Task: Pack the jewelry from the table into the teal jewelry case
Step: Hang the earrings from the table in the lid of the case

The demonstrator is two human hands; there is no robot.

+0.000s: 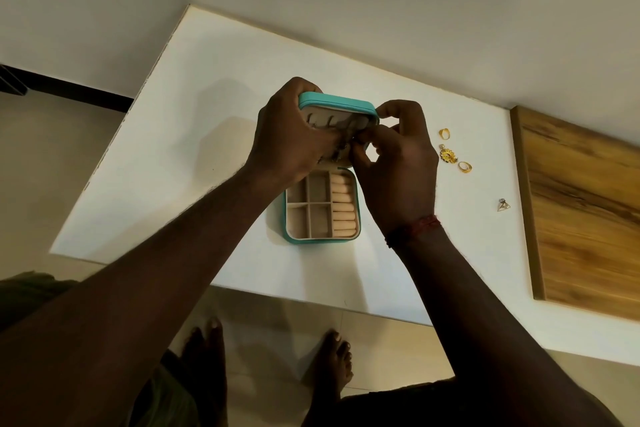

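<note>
The teal jewelry case (pixel 357 217) lies open on the white table (pixel 194 156), its beige compartments and ring rolls showing. My left hand (pixel 294 139) grips the raised lid (pixel 336 103) at its left side. My right hand (pixel 398 163) pinches a small dark chain (pixel 341 147) against the hooks inside the lid. To the right on the table lie a gold ring (pixel 444 133), a gold flower pendant (pixel 447 154), a second gold ring (pixel 464 167) and a small triangular silver earring (pixel 503 205).
A wooden board (pixel 581 204) covers the table's right end. The table's near edge runs above the tiled floor, where two bare feet (pixel 332 360) stand. A wall rises behind the table.
</note>
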